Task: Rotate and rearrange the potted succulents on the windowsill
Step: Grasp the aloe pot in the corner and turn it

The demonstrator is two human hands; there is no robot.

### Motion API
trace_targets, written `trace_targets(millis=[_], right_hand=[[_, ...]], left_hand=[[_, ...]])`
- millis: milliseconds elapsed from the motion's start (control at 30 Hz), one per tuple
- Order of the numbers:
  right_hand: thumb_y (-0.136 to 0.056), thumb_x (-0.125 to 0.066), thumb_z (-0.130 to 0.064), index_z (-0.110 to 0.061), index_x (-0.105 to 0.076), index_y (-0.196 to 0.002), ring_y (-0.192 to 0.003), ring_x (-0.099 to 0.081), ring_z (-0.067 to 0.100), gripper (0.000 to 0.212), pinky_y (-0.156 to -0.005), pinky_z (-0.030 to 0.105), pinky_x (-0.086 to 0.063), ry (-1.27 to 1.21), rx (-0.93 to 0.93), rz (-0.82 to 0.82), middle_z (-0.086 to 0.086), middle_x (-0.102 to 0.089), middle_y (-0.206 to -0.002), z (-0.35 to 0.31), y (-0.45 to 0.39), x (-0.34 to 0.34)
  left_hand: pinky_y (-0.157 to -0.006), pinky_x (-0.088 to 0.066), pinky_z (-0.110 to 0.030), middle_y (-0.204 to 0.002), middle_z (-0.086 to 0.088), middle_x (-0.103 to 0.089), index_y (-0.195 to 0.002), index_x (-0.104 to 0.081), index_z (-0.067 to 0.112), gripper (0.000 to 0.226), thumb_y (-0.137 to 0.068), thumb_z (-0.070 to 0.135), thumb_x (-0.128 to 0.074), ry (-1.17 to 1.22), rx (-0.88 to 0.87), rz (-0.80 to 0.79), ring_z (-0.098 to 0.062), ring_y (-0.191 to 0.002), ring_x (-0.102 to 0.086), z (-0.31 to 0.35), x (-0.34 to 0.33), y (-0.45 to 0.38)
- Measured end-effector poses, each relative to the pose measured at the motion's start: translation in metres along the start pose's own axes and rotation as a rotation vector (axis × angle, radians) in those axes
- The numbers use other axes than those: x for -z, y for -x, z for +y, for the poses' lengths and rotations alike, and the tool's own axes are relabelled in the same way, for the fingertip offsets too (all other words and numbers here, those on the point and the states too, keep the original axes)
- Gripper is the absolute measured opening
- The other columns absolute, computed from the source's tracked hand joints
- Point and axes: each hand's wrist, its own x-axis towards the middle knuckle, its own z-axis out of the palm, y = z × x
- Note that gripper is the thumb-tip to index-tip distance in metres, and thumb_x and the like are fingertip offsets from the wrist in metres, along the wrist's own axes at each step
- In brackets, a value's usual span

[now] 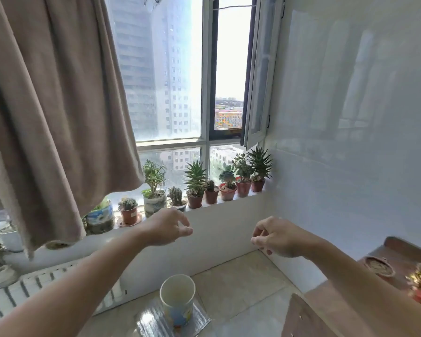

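Observation:
A row of several potted succulents stands along the white windowsill [229, 203]. From the right: a spiky aloe [259, 169], a jade plant [243, 175], a rosette succulent [227, 184], a small cactus [211, 192], a second spiky aloe [195, 184], a cactus in a white pot [176, 198], a tall jade in a marbled pot [154, 190], and a cactus on a saucer [128, 210]. My left hand [167, 227] hovers just below the sill in front of the white-pot cactus, fingers apart, holding nothing. My right hand [276, 235] floats lower right, fingers loosely curled, empty.
A beige curtain [46, 117] hangs over the sill's left part, hiding some pots. A painted can [100, 217] stands at its edge. A cup [178, 300] sits on the tiled floor below. A radiator [34, 288] is lower left; a wooden table [399, 261] with dried items is at right.

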Motion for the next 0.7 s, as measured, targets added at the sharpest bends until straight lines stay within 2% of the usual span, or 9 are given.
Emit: trace_targets(millis=[100, 267, 367, 500, 600, 700], right_hand=[[-0.09, -0.06, -0.035, -0.012, -0.071, -0.096, -0.073, -0.063, 0.013, 0.026, -0.076, 0.035, -0.056, -0.019, -0.038, 0.01, 0.0, -0.07, -0.083, -0.021, -0.037, -0.005], [-0.089, -0.061, -0.031, -0.017, -0.069, -0.089, -0.064, -0.058, 0.006, 0.016, -0.07, 0.026, -0.049, -0.035, -0.066, 0.047, -0.001, -0.071, -0.082, -0.047, -0.089, -0.013], [-0.09, -0.061, -0.031, -0.019, -0.067, -0.088, -0.063, -0.059, 0.005, 0.014, -0.068, 0.025, -0.05, -0.033, -0.092, 0.033, -0.002, -0.07, -0.081, -0.054, -0.117, -0.016], [-0.09, -0.061, -0.032, -0.017, -0.069, -0.09, -0.062, -0.059, 0.005, 0.017, -0.067, 0.024, -0.05, -0.035, -0.114, 0.048, -0.001, -0.072, -0.083, -0.057, -0.157, -0.017], [-0.09, -0.061, -0.032, -0.016, -0.071, -0.095, -0.063, -0.059, 0.005, 0.02, -0.067, 0.024, -0.051, -0.031, -0.132, 0.037, 0.002, -0.075, -0.089, -0.053, -0.19, -0.018], [-0.089, -0.06, -0.032, -0.018, -0.07, -0.092, -0.061, -0.061, 0.006, 0.018, -0.061, 0.021, -0.049, -0.036, -0.149, 0.038, 0.003, -0.076, -0.089, -0.045, -0.228, -0.016]], left_hand=[[-0.066, -0.058, -0.029, -0.08, 0.009, -0.069, -0.101, -0.074, 0.015, 0.027, -0.088, 0.036, -0.066, 0.0, -0.034, -0.012, -0.015, -0.07, -0.073, -0.028, 0.025, -0.03], [-0.063, -0.056, -0.028, -0.071, 0.013, -0.065, -0.093, -0.076, 0.017, 0.021, -0.088, 0.035, -0.067, 0.001, -0.063, -0.002, -0.016, -0.065, -0.073, -0.068, 0.047, -0.075], [-0.06, -0.053, -0.024, -0.067, 0.016, -0.063, -0.093, -0.077, 0.02, 0.021, -0.087, 0.038, -0.067, 0.01, -0.06, -0.017, -0.006, -0.059, -0.068, -0.087, 0.051, -0.098], [-0.053, -0.039, -0.014, -0.063, 0.023, -0.057, -0.097, -0.077, 0.022, 0.025, -0.086, 0.042, -0.065, -0.027, -0.084, -0.02, 0.007, -0.057, -0.058, -0.109, 0.053, -0.136], [-0.054, -0.04, -0.018, -0.065, 0.023, -0.056, -0.097, -0.076, 0.022, 0.025, -0.087, 0.043, -0.065, -0.039, -0.098, -0.056, 0.006, -0.06, -0.058, -0.122, 0.053, -0.171], [-0.062, -0.047, -0.025, -0.073, 0.019, -0.06, -0.094, -0.076, 0.02, 0.026, -0.086, 0.042, -0.065, -0.045, -0.1, -0.092, 0.0, -0.063, -0.059, -0.134, 0.054, -0.211]])
